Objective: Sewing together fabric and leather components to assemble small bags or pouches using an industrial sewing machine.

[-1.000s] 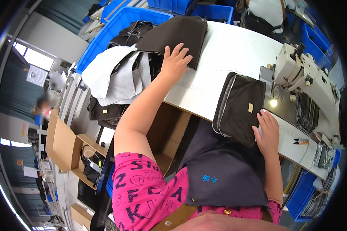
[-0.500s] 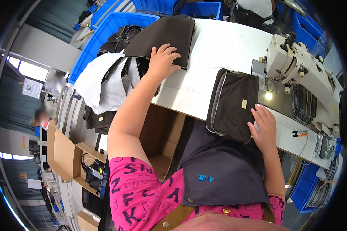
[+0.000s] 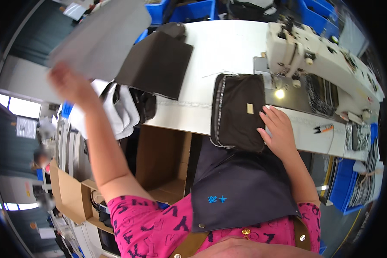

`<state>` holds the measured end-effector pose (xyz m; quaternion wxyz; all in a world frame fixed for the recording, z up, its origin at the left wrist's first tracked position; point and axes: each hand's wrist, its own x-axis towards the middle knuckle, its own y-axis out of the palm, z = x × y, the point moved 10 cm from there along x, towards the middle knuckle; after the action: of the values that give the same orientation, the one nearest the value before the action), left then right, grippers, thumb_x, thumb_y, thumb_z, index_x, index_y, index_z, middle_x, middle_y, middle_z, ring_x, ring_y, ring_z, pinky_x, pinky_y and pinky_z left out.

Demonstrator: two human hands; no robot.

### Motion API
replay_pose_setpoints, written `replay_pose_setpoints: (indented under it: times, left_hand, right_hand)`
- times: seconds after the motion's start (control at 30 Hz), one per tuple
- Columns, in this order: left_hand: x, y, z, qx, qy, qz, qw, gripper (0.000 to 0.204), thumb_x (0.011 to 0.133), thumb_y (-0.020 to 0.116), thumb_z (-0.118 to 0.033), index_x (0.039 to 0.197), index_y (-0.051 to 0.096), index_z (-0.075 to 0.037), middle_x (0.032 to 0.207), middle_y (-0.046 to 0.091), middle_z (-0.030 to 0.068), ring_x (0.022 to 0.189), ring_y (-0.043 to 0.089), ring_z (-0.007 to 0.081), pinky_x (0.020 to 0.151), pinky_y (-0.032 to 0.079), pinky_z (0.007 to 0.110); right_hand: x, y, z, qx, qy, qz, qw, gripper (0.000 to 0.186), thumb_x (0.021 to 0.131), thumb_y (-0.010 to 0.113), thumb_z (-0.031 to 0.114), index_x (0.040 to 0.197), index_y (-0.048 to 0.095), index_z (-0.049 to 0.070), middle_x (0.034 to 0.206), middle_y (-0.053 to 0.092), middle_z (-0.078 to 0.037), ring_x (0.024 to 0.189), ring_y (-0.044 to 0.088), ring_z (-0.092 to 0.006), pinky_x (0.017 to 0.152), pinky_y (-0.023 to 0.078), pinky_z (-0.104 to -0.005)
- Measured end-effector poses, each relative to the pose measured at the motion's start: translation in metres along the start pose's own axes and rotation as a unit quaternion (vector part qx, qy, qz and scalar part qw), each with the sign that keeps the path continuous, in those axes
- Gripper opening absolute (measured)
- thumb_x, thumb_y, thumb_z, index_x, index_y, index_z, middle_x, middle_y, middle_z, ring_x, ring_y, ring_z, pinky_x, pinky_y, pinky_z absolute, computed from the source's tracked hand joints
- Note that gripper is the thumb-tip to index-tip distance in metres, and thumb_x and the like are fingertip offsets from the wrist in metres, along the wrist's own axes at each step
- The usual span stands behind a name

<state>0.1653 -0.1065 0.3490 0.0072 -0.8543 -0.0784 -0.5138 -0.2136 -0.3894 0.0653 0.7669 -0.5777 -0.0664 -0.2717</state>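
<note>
My left hand, smeared by motion, is raised at the left and grips the lower edge of a large pale grey fabric panel, also blurred. Beside it a dark brown fabric panel lies on the table, overlapping a pile of white-backed pieces. My right hand lies with fingers spread on the right edge of a dark brown zippered pouch. This pouch bears a small cream label and overhangs the table's front edge towards my apron.
A white sewing machine with a lit lamp stands right of the pouch. Black-and-orange thread snips lie on the white table. An open cardboard box sits below the front edge. Blue bins line the back.
My left hand has swung left off the dark panel, and a pale grey panel is now lifted with it. The right hand stays on the pouch. The whole view has shifted somewhat.
</note>
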Motion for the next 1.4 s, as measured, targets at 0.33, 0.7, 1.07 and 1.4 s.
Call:
replay_pose_setpoints:
  times: [0.33, 0.7, 1.07, 1.4]
  left_hand:
    - [-0.024, 0.088, -0.072, 0.093, 0.007, 0.203, 0.975, 0.037, 0.111, 0.045, -0.030, 0.119, 0.066, 0.000, 0.125, 0.064, 0.0166, 0.117, 0.062, 0.0312, 0.106, 0.044, 0.043]
    - [-0.384, 0.263, -0.063, -0.015, -0.016, 0.606, 0.795, 0.028, 0.103, 0.061, -0.027, 0.099, 0.070, 0.000, 0.083, 0.069, 0.0159, 0.079, 0.062, 0.0269, 0.077, 0.049, 0.038]
    - [-0.375, 0.264, -0.048, -0.133, -0.203, 0.551, 0.799, 0.027, 0.103, 0.062, -0.022, 0.092, 0.071, 0.001, 0.070, 0.066, 0.0124, 0.063, 0.058, 0.0210, 0.063, 0.045, 0.034]
    - [-0.409, 0.284, -0.082, 0.002, -0.085, 0.677, 0.732, 0.013, 0.098, 0.070, -0.024, 0.099, 0.073, -0.012, 0.090, 0.073, 0.0016, 0.078, 0.068, 0.0231, 0.119, 0.022, 0.058]
  right_hand:
    - [-0.004, -0.001, 0.003, -0.023, -0.018, -0.014, 0.999, 0.039, 0.092, 0.072, 0.019, 0.126, 0.068, 0.001, 0.137, 0.063, -0.014, 0.132, 0.053, -0.0334, 0.113, 0.042, -0.0475]
    - [-0.012, -0.004, -0.004, 0.034, -0.022, 0.002, 0.999, 0.027, 0.086, 0.070, 0.013, 0.110, 0.069, 0.000, 0.116, 0.069, -0.013, 0.111, 0.063, -0.0289, 0.090, 0.052, -0.0399]
    - [0.036, 0.007, -0.052, -0.117, -0.033, 0.041, 0.992, 0.059, 0.089, 0.074, 0.037, 0.132, 0.064, -0.002, 0.146, 0.058, -0.014, 0.133, 0.050, -0.0261, 0.107, 0.041, -0.0397]
    - [0.028, -0.002, -0.047, -0.083, -0.070, 0.030, 0.994, 0.048, 0.081, 0.070, 0.021, 0.123, 0.066, -0.001, 0.134, 0.063, -0.014, 0.122, 0.059, -0.0267, 0.098, 0.047, -0.0391]
